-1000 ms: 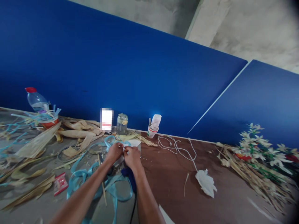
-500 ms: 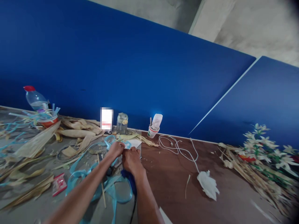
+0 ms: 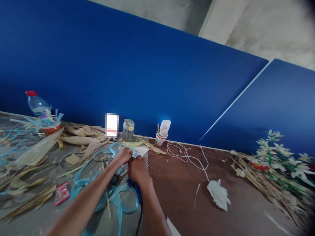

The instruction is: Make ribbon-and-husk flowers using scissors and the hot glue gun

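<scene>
Here, low centre of the frame: both forearms reach in from the bottom edge and the hands meet knuckle to knuckle over the table (image 3: 177, 183). Left hand (image 3: 122, 155) has its fingers curled in, tips drawn together on a small pale piece; what the piece is cannot be told at this size. Right hand (image 3: 136, 169) sits just beside it, touching, fingers bent down and pressed close; whether they pinch the same piece cannot be told.

Light blue ribbon (image 3: 115, 196) loops under and around both wrists, trailing toward the lower left. A white sheet (image 3: 142, 150) lies just beyond the fingertips. A thin wooden stick (image 3: 106, 193) lies beneath the left forearm.

Left half of the frame: dried husks (image 3: 36, 150) scattered across the grey part of the table, a small red packet (image 3: 61, 193) among them. Far left, against the blue wall (image 3: 123, 72), a plastic bottle (image 3: 36, 105) with a red cap.

Centre, at the wall: a glass jar (image 3: 128, 129), then a small cup (image 3: 160, 137) holding something white. To their right, a white cable (image 3: 187, 155) coils across the brown surface, ending near a white crumpled piece (image 3: 219, 195). Right edge: a heap of white flowers (image 3: 280, 157) on straw-coloured stems.
</scene>
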Demonstrator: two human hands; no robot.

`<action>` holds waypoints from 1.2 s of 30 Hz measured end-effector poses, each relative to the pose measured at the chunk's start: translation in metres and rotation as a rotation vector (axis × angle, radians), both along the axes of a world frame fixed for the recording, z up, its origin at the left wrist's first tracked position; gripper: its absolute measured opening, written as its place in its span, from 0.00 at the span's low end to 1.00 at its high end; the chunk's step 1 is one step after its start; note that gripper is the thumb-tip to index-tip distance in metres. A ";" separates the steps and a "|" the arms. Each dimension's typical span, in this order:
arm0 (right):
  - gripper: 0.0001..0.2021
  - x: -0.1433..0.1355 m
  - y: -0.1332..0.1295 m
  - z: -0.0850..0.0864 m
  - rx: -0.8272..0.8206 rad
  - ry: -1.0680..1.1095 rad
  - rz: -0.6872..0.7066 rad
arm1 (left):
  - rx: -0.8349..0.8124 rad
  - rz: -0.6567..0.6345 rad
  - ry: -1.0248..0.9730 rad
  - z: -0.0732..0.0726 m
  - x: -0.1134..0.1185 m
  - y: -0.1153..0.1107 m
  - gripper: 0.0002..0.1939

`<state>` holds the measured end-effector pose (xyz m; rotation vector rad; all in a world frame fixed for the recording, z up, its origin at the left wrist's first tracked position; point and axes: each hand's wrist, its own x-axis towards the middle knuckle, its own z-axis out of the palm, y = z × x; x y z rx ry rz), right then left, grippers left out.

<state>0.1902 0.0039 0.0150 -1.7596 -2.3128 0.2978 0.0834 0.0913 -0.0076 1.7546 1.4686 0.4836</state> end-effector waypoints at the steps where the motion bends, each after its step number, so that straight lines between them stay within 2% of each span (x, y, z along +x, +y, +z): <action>1: 0.13 0.000 0.000 -0.001 0.006 -0.008 0.003 | -0.006 -0.009 0.021 0.001 0.001 0.002 0.09; 9: 0.12 0.002 0.001 -0.006 0.023 -0.076 0.018 | 0.018 -0.050 0.151 0.004 0.008 0.010 0.11; 14: 0.13 0.001 0.000 -0.004 0.015 -0.079 0.015 | 0.056 -0.096 0.155 0.002 0.007 0.014 0.10; 20: 0.13 0.000 -0.001 -0.004 0.004 -0.092 0.015 | 0.029 -0.114 0.131 0.000 0.007 0.014 0.10; 23: 0.12 -0.001 -0.001 -0.003 0.016 -0.070 0.015 | 0.056 -0.082 0.122 0.004 0.009 0.013 0.08; 27: 0.12 -0.001 0.001 -0.001 0.012 0.011 -0.001 | 0.137 -0.049 0.068 0.017 0.005 0.007 0.07; 30: 0.09 0.003 0.004 0.002 -0.013 0.146 -0.059 | 0.169 -0.047 -0.016 0.026 -0.008 -0.008 0.11; 32: 0.07 0.009 0.007 0.006 -0.021 0.331 -0.129 | 0.205 -0.038 -0.243 0.029 -0.020 -0.023 0.11; 34: 0.06 0.013 0.009 0.012 -0.033 0.629 -0.201 | 0.199 -0.014 -0.385 0.030 -0.033 -0.039 0.11; 36: 0.06 0.014 0.010 0.017 -0.064 1.005 -0.260 | 0.106 0.012 -0.466 0.030 -0.043 -0.055 0.13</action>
